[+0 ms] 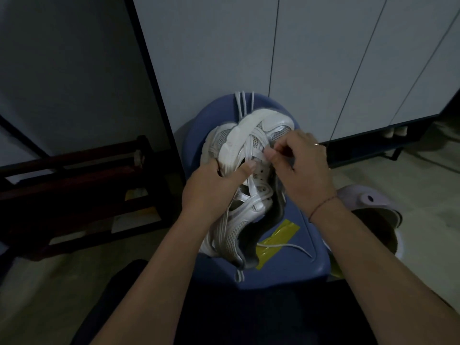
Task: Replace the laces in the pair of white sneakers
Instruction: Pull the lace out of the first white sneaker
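Inspecting the lacing zone, I find the white sneaker (239,225) lying on the blue stool (306,250), its long axis running from the stool's near edge toward its far edge. The left hand (211,188) grips the sneaker at the stool's middle, thumb laid across the top. The right hand (301,168) is closed in a pinch on the lace (258,155), and is the nearer hand to the eyelets (261,171), which sit just stool-nearward of that pinch. A loose lace (286,246) lies by the stool's near edge. In my judgement, the next threading depends on that short drop to the eyelets.
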Available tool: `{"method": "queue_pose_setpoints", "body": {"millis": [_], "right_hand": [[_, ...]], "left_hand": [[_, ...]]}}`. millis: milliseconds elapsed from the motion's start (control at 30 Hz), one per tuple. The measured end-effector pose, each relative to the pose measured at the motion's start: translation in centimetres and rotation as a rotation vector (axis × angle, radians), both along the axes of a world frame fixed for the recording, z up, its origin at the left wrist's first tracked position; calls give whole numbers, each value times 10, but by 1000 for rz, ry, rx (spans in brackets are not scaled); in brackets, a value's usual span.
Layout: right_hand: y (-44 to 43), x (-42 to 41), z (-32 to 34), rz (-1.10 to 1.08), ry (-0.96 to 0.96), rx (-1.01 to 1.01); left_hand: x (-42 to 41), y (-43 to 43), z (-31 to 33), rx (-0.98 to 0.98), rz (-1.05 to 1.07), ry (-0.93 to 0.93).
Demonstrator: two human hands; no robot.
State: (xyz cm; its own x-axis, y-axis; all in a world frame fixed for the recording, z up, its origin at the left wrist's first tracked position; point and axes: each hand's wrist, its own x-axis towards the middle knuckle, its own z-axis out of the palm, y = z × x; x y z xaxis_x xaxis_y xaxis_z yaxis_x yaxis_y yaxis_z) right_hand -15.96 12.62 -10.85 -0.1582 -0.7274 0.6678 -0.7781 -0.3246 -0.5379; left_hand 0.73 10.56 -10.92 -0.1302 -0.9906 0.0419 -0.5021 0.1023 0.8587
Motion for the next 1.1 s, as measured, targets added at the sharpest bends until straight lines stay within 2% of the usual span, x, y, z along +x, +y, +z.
{"method": "queue_pose_setpoints", "body": {"millis": [133, 233, 333, 433, 567, 633, 700, 800, 867, 967, 1100], "right_hand": [[-2, -24, 3, -143, -272, -73], [-3, -48, 1, -256, -433, -41], [-4, -44, -2, -197, -324, 37], [-2, -24, 0, -20, -171, 49], [-1, -7, 0, 47, 10, 33], [-1, -5, -1, 87, -27, 0], [0, -9, 2, 87, -162, -45], [0, -28, 6, -39, -418, -86], [-2, -42, 4, -122, -510, -78], [-3, -40, -1, -101, -433, 32], [-2, -14, -1, 76, -275, 50]], "left_hand": [[5, -4, 4, 16, 34, 62], [8, -6, 3, 6, 51, 34], [5, -4, 2, 23, 54, 48], [2, -3, 3, 7, 38, 32], [0, -1, 1, -8, 20, 6], [0, 1, 0, -2, 6, 17], [1, 0, 0, -4, 14, 43], [5, -6, 0, -6, 52, 58], [7, -7, 0, -4, 61, 36], [6, -6, 0, -8, 52, 17], [1, -3, -2, -3, 22, 36]]}}
